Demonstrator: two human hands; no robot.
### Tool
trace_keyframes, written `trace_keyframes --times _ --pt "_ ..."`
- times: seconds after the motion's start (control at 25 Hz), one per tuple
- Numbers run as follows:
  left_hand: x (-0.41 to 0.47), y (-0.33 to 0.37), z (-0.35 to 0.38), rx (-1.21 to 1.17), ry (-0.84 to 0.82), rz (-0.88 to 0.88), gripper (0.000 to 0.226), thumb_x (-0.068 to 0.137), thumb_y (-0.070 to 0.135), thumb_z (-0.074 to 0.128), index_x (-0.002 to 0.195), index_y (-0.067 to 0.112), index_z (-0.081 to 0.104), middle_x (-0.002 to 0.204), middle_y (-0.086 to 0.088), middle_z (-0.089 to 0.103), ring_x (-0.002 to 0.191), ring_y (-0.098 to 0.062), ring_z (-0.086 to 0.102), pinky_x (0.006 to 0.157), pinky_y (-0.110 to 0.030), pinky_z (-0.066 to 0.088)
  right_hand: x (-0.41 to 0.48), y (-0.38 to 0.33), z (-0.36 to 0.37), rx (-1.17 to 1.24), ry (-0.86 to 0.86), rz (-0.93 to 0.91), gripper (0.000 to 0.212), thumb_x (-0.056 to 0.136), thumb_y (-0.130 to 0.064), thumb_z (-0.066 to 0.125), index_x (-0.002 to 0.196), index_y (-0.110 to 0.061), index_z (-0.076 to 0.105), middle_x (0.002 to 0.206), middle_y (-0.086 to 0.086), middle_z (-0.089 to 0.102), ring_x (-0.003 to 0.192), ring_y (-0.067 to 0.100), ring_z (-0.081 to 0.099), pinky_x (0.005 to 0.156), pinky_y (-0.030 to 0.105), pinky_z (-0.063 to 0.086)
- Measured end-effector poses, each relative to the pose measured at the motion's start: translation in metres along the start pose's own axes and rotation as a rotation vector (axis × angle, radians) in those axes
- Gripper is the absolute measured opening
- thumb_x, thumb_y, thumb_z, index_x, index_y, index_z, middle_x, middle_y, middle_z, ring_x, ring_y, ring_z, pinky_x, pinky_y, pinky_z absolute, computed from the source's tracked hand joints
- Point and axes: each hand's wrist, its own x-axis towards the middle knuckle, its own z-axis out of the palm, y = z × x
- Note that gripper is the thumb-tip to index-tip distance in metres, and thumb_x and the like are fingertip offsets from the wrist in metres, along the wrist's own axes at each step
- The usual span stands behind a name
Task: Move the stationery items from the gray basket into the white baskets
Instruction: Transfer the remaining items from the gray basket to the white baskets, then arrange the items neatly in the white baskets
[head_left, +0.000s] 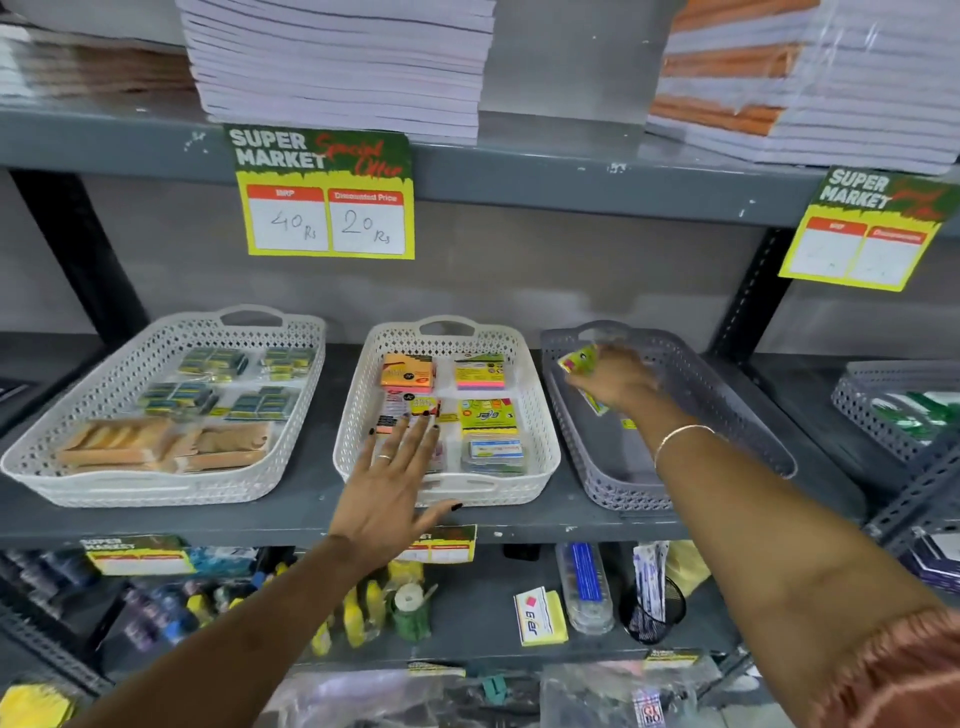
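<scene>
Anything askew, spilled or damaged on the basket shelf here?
Only the gray basket stands out: it sits skewed, angled against the squarely placed middle white basket. Nothing looks spilled or damaged. The right hand holds a green packet over it.

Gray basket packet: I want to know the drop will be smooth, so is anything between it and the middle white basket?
Only the left hand, spread over the middle white basket's front left; its right side is unblocked.

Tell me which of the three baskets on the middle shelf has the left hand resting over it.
The middle white basket holding sticky-note packs; the left hand lies open across its front, unlike the left white basket and the gray basket.
</scene>
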Motion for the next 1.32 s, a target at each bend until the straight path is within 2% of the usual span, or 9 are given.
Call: trace_keyframes --times 0.12,0.32,0.52,0.76,1.0,1.08,1.16,1.24,1.32 --pt "-0.013 -0.028 0.003 0.03 -0.017 0.011 0.087 0.087 0.067 0.007 0.137 0.002 0.033 0.142 -0.015 0.038 0.132 -0.028 0.03 0.107 -0.042 0.016 0.006 -0.055 0.01 0.056 0.013 -0.194 0.068 0.082 -0.047 0.061 0.136 -0.009 0.046 0.14 0.02 0.044 0.132 0.035 0.041 0.107 0.04 0.04" --pt "-0.014 -0.037 0.01 0.018 -0.005 0.076 0.086 0.086 0.068 0.009 0.136 0.004 0.036 0.143 -0.013 0.038 0.13 -0.027 0.036 0.105 -0.047 0.028 0.013 -0.106 0.056 -0.143 -0.176 -0.419 0.068 0.077 -0.044 0.067 0.133 -0.009 0.049 0.138 0.017 0.043 0.127 0.036 0.045 0.102 0.042 0.044" --pt "-0.013 -0.037 0.017 -0.02 0.015 0.055 0.087 0.085 0.068 0.007 0.135 0.005 0.039 0.141 -0.012 0.042 0.128 -0.028 0.04 0.103 -0.047 0.028 0.021 -0.105 0.085 -0.256 -0.323 -0.412 0.073 0.079 -0.037 0.069 0.14 -0.007 0.041 0.14 0.017 0.044 0.126 0.035 0.047 0.101 0.043 0.046" --pt "-0.012 -0.037 0.019 -0.041 0.021 0.053 0.087 0.084 0.069 0.008 0.135 0.006 0.04 0.14 -0.012 0.044 0.128 -0.028 0.04 0.104 -0.047 0.03 0.029 -0.112 0.088 -0.226 -0.452 -0.413 0.082 0.083 -0.027 0.07 0.15 -0.01 0.025 0.153 0.014 0.031 0.137 0.031 0.038 0.111 0.039 0.039" --pt "-0.013 -0.036 0.01 -0.146 0.034 0.082 0.085 0.086 0.068 0.007 0.137 0.006 0.036 0.142 -0.012 0.041 0.128 -0.028 0.041 0.104 -0.047 0.031 0.027 -0.109 0.082 -0.185 -0.481 -0.373 0.087 0.082 -0.026 0.07 0.152 -0.015 0.02 0.157 0.012 0.026 0.143 0.03 0.028 0.115 0.043 0.032" --pt "-0.012 -0.035 0.0 -0.404 0.095 0.009 0.077 0.088 0.065 0.013 0.142 0.012 0.028 0.146 -0.008 0.036 0.124 -0.026 0.045 0.103 -0.044 0.035 0.017 -0.11 0.068 -0.02 -0.392 -0.348 0.074 0.087 -0.025 0.065 0.149 -0.009 0.028 0.156 0.013 0.029 0.143 0.029 0.03 0.115 0.037 0.031" --pt "0.002 -0.037 -0.01 -0.696 0.115 -0.152 0.064 0.09 0.056 0.03 0.143 0.02 0.025 0.147 -0.003 0.034 0.115 -0.025 0.052 0.094 -0.043 0.045 0.004 -0.111 0.055 0.124 -0.284 -0.341 0.045 0.093 -0.019 0.057 0.131 0.005 0.051 0.139 0.022 0.051 0.129 0.033 0.048 0.103 0.036 0.039" --pt "0.031 -0.044 -0.014 -0.673 0.069 -0.192 0.054 0.093 0.041 0.042 0.14 0.017 0.03 0.144 -0.006 0.039 0.117 -0.027 0.05 0.091 -0.043 0.045 -0.015 -0.108 0.046 0.159 -0.335 -0.357 0.036 0.094 -0.021 0.055 0.11 0.011 0.063 0.113 0.027 0.064 0.105 0.033 0.06 0.086 0.036 0.045" --pt "0.058 -0.05 -0.013 -0.513 -0.14 -0.084 0.057 0.091 0.036 0.051 0.138 0.011 0.033 0.142 -0.012 0.041 0.122 -0.028 0.044 0.097 -0.04 0.04 -0.036 -0.101 0.047 0.082 -0.454 -0.383 0.043 0.091 -0.031 0.061 0.117 0.004 0.061 0.119 0.022 0.063 0.103 0.026 0.058 0.086 0.032 0.044"
